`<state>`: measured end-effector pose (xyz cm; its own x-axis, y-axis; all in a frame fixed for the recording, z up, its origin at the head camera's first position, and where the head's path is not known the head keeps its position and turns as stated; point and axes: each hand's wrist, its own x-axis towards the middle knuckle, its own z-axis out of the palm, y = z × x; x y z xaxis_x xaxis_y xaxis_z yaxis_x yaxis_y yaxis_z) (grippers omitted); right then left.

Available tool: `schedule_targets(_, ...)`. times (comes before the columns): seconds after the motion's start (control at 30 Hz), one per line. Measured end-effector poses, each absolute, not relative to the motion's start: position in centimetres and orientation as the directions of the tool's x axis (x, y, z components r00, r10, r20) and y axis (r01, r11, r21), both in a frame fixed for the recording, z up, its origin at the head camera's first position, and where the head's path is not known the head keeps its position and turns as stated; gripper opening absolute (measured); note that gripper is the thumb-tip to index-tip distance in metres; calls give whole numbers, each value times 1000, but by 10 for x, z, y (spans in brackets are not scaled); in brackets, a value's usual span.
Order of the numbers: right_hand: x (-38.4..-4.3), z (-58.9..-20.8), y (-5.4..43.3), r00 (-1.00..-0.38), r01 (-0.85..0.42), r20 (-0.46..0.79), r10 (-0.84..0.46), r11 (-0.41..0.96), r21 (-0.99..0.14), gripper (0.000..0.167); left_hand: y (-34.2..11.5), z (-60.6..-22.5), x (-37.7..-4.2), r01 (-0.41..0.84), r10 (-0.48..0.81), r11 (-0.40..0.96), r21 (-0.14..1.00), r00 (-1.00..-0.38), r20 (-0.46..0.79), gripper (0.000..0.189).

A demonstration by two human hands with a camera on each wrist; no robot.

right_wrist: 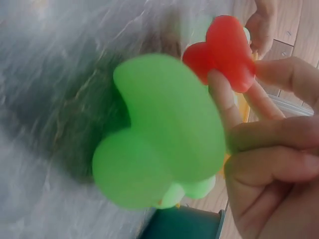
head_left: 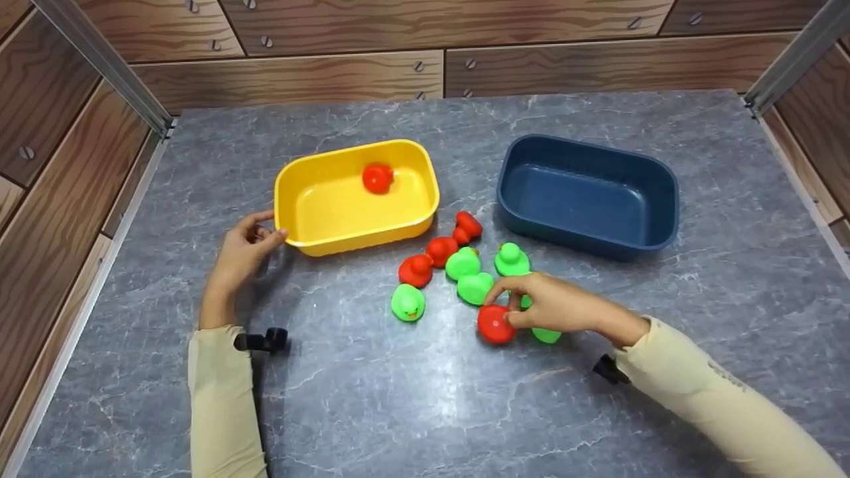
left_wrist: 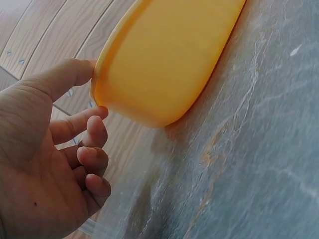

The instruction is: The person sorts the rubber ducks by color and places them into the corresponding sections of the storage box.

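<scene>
My right hand (head_left: 554, 305) pinches a red rubber duck (head_left: 495, 324) between thumb and fingers. Beside that hand are green ducks; one large green duck (right_wrist: 159, 124) fills the middle of the right wrist view, partly in front of the held red duck (right_wrist: 227, 52). At the near left corner of the yellow tub (head_left: 358, 240), my left hand (head_left: 240, 255) holds the rim with thumb and index finger, its other fingers curled (left_wrist: 94, 154). Inside the tub lies one red duck (head_left: 378, 178).
Between the hands lie several loose ducks, among them a red duck (head_left: 416, 270) and a green duck (head_left: 408, 303). A dark blue tub (head_left: 588, 240) stands at the back right. Wood-patterned panels (head_left: 292, 83) edge the grey marbled table (head_left: 372, 398).
</scene>
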<state>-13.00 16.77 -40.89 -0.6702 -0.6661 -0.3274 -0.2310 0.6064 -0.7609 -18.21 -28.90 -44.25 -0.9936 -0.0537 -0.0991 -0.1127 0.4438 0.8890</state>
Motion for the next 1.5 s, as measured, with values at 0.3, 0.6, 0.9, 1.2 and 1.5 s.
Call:
schedule_targets(0.3,-131,-411,163,-699,-76,-304,-647,490,-868,34,-288,-440,-184,-159,-59,433,887,-987,-148,55)
schedule_targets(0.6,-133,-400,168,-784,130,-273,-557,282,-951,35,-276,-415,-172,-155,-51,418,895,-988,-147,54)
schedule_targets(0.9,-131,-396,158,-853,195,-185,-488,31,-980,27,-284,-434,-180,-158,-48,406,900,-987,-152,55)
schedule_targets(1.2,-137,-386,133,-925,203,-116,-363,-212,-956,32,-289,-446,-183,-116,-58,458,881,-993,-100,56)
schedule_targets(1.5,-149,-383,116,-937,215,-120,-327,-271,-938,32,-287,-438,-181,-140,-53,435,890,-990,-130,55)
